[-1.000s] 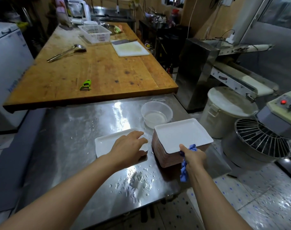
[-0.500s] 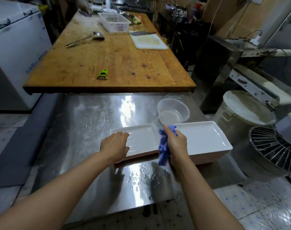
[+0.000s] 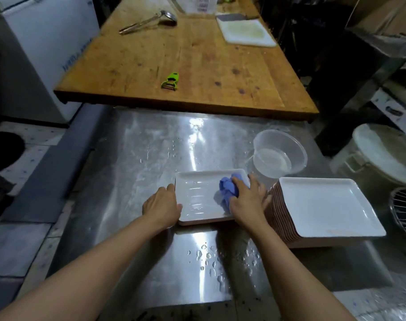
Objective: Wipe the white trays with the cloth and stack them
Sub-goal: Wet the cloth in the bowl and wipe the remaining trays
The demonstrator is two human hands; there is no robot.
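Two surfaces are filling most of the view: a steel surface [image 3: 132, 181] close to the person and, behind it, a wooden surface [image 3: 197, 66]. At the left edge a white chest [image 3: 46, 42] is standing beside the wooden one. The steel surface is shining and is carrying water drops [image 3: 209, 260] near its front edge.

At the right side of the steel surface a stack [image 3: 322, 205] of white trays is sitting, with brown edges showing on its left side. Just left of the stack, one tray [image 3: 197, 198] is lying flat by itself, wet inside. Behind these two, a clear bowl [image 3: 279, 154] is standing with a little water in it.

The left hand [image 3: 162, 205] is holding the left edge of the single tray, the fingers curling around the rim, so this grip is closed on the tray. The right hand [image 3: 248, 200] is pressing a blue cloth [image 3: 228, 188] on the right part of the same tray; the fingers are bending over the cloth and gripping it. This hand is lying just beside the stack.

On the wooden surface a white board [image 3: 246, 33] is lying at the far right, a ladle [image 3: 148, 20] is lying at the far left part, and a white basket [image 3: 197, 4] is standing at the top edge. A small green peeler [image 3: 170, 81] is lying near the front edge of this surface.
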